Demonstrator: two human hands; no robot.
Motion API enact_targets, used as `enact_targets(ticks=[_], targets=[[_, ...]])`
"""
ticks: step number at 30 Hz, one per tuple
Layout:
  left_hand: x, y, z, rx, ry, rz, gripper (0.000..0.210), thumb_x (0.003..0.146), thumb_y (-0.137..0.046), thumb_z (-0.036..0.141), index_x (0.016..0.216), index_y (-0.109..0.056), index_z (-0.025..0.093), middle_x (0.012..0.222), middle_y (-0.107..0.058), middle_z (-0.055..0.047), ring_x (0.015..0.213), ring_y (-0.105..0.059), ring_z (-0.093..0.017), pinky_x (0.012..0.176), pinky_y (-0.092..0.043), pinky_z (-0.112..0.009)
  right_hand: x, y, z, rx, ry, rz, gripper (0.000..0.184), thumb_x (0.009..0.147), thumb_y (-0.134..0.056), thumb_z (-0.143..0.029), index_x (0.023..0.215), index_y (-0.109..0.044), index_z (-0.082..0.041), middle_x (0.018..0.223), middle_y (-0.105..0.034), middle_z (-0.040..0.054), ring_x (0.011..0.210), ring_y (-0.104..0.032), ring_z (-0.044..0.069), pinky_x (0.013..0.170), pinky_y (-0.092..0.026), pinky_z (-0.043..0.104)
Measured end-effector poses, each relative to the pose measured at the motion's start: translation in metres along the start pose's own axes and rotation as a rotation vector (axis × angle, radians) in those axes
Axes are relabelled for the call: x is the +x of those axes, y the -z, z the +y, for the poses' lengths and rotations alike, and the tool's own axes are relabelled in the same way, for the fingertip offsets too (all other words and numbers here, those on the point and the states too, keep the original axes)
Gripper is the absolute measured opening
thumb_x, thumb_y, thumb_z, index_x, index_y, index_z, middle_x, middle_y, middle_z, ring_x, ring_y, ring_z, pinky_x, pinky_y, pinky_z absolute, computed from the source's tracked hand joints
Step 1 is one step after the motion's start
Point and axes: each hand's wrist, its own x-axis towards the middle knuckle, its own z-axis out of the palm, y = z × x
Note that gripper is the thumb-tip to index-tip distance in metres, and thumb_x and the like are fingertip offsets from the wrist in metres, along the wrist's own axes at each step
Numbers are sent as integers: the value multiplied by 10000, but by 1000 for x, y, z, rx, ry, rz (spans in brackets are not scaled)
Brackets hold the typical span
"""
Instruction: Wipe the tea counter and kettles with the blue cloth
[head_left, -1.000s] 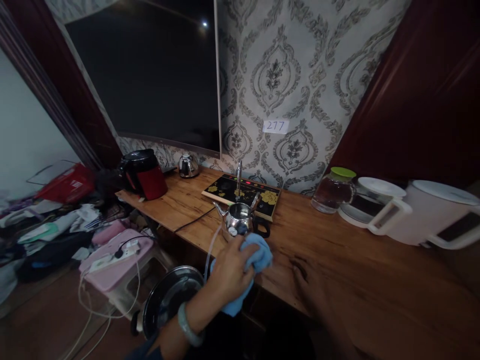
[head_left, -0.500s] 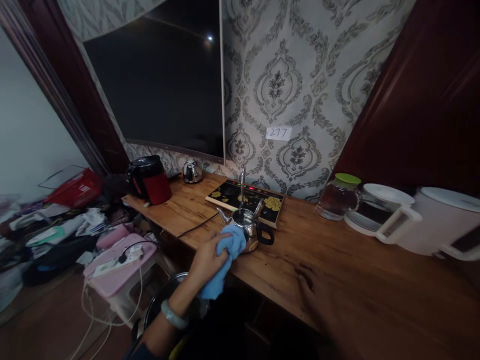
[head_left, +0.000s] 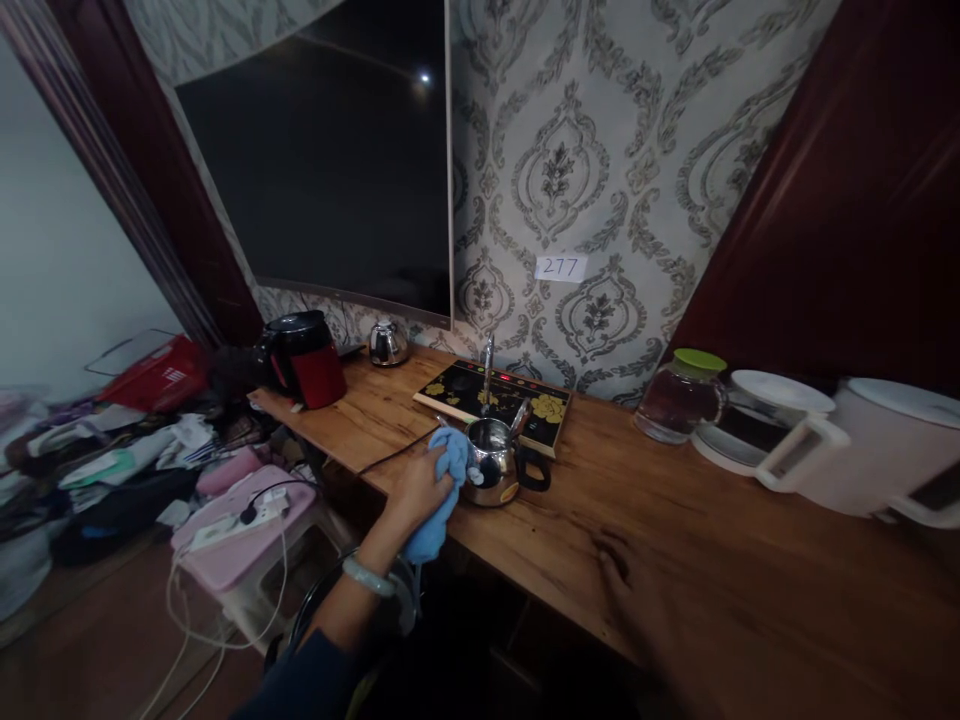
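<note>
Wooden table (head_left: 750,560): kettle wiping seems under way, remainder unclear.
Open-topped kettle (head_left: 491,478) just below frame centre; blue cloth (head_left: 431,525) bunched in the left hand's (head_left: 412,490) grasp by its spout; right hand (head_left: 621,572), dim lower right, grip indiscernible.

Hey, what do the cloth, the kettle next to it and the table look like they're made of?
Cloth: soft, matte fabric, possibly microfiber; it bunches in folds. Kettle: polished metal, perhaps stainless steel, given its mirror-like reflections; the dark handle could be plastic. Table: smooth wood or wood-look laminate, with brown, streaky grain.
</note>
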Motion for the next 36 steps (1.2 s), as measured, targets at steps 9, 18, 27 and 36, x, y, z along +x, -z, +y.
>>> enact_targets(ticks=[9, 18, 27, 36], targets=[[-57, 30, -6, -321, -98, -77, 464, 700, -540, 183, 1131, -709, 218, 1120, -716, -37, 1015, -656, -216, 958, -495, -341, 2, -3, 3, 18, 6, 20, 455, 877, -394, -428, 1011, -746, -173, 1155, -683, 134, 1099, -608, 294, 978, -466, 481], [-61, 26, -4, -412, -62, -25, 429, 697, -574, 245, 1097, -725, 207, 1138, -724, -48, 1028, -669, -237, 987, -502, -383, 2, -8, -9, 137, 44, 165, 377, 857, -445, -400, 967, -741, -195, 1048, -720, 119, 1016, -639, 273, 930, -492, 464], [-61, 45, -25, -332, -71, 102, 401, 727, -585, 319, 1087, -715, 198, 1153, -721, -61, 1064, -666, -249, 1001, -502, -401, 8, -32, -51, 332, 133, 124, 313, 850, -495, -394, 932, -745, -224, 1034, -743, 99, 994, -673, 262, 894, -531, 439], [-56, 22, 15, -373, -126, 152, 429, 772, -576, 274, 1190, -663, 229, 1179, -684, -59, 1121, -613, -247, 1038, -457, -419, 1, -26, -108, 593, 6, -50, 472, 867, -536, -524, 1204, -648, -214, 1212, -683, 122, 1052, -663, 267, 875, -549, 415]])
